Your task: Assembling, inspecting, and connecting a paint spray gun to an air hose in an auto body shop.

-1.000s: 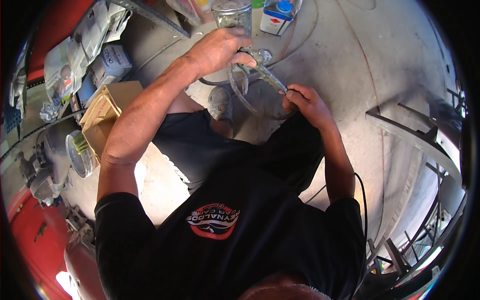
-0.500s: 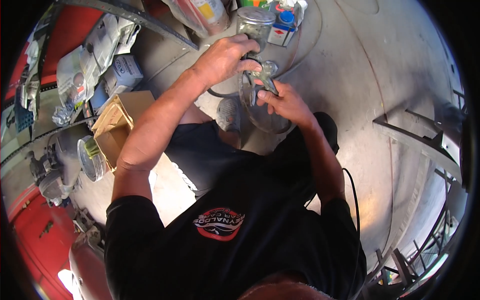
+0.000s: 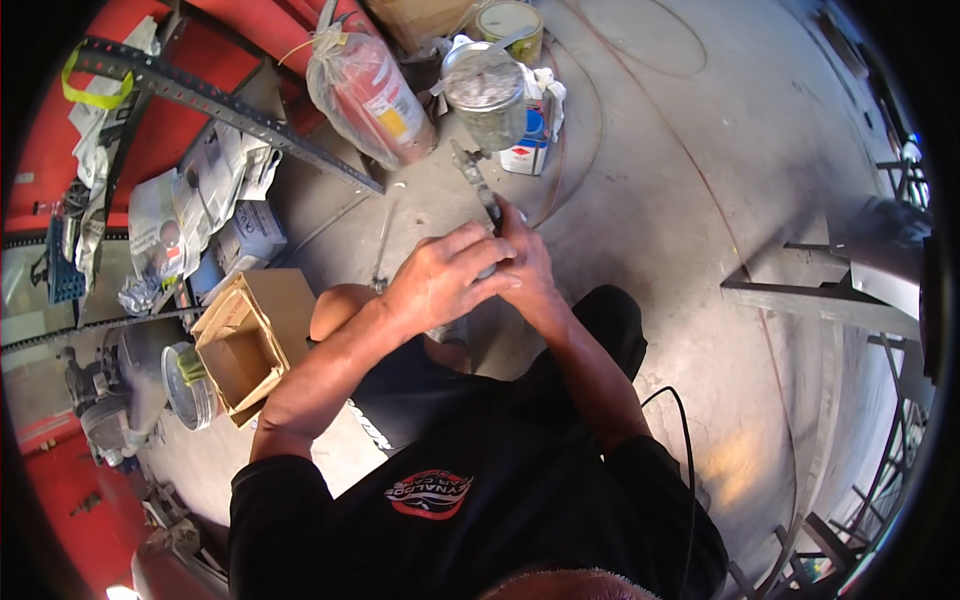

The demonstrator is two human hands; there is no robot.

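My left hand (image 3: pixel 440 280) and my right hand (image 3: pixel 527 262) are pressed together over the concrete floor, above my knees. Both are closed around a slim grey metal tool (image 3: pixel 474 180). Its narrow end sticks up out of my fingers toward a dusty grey paint can (image 3: pixel 486 95). The part of the tool inside my hands is hidden. My left fingers wrap over my right fingers.
A red fire extinguisher in a plastic bag (image 3: pixel 370 95) lies behind the can, beside a small white and blue carton (image 3: pixel 527 140). An open cardboard box (image 3: pixel 245 345) sits at my left. A perforated steel bar (image 3: pixel 220 105) slants across, metal frames (image 3: pixel 820 300) stand right, a black cable (image 3: pixel 682 440) runs by my right arm.
My left hand has come down from the paint can and closed over my right hand. Both hands now sit lower and nearer my body, and the view has tilted.
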